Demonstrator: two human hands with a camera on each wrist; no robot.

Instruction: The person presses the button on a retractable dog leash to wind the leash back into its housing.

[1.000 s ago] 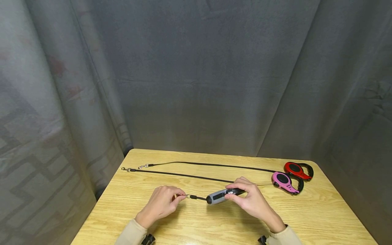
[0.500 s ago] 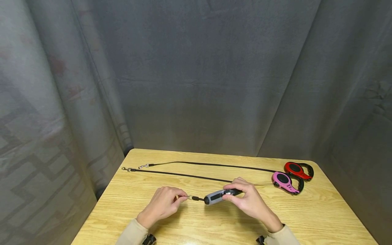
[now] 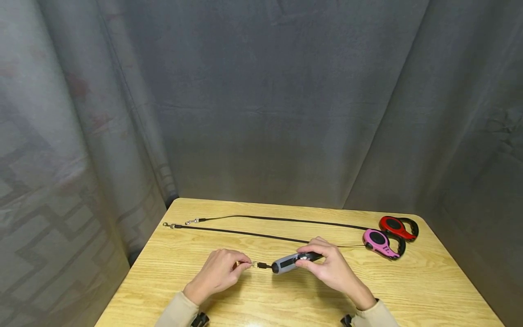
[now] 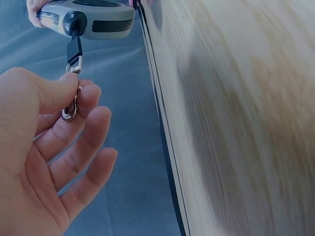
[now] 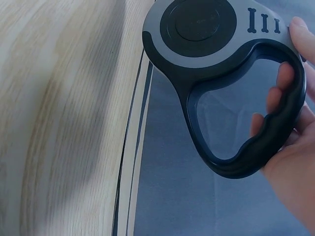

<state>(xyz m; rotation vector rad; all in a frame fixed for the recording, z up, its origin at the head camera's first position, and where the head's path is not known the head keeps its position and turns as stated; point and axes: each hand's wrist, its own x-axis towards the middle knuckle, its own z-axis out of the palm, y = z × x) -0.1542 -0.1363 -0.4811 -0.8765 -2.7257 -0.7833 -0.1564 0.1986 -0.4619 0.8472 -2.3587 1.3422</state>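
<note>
My right hand (image 3: 328, 265) grips the black looped handle of a grey retractable dog leash (image 3: 286, 263), its fingers wrapped through the loop in the right wrist view. The casing (image 5: 246, 29) carries a dark round disc and bone-shaped marks. From the nozzle comes a short black strap (image 4: 74, 48) ending in a metal snap hook (image 4: 72, 105). Thumb and forefinger of my left hand (image 3: 220, 271) pinch that hook, while the other fingers are loosely bent. Both hands hold the leash above the wooden table (image 3: 261, 304).
A pink retractable leash (image 3: 377, 243) and a red one (image 3: 394, 227) lie at the back right. Their black straps (image 3: 261, 235) run left across the table, ending in snap hooks (image 3: 192, 221) near the far left corner. Grey curtains (image 3: 261, 113) hang behind.
The grey leash and my right hand have shifted slightly left. My left hand has moved slightly right, so less strap shows between hook and casing.
</note>
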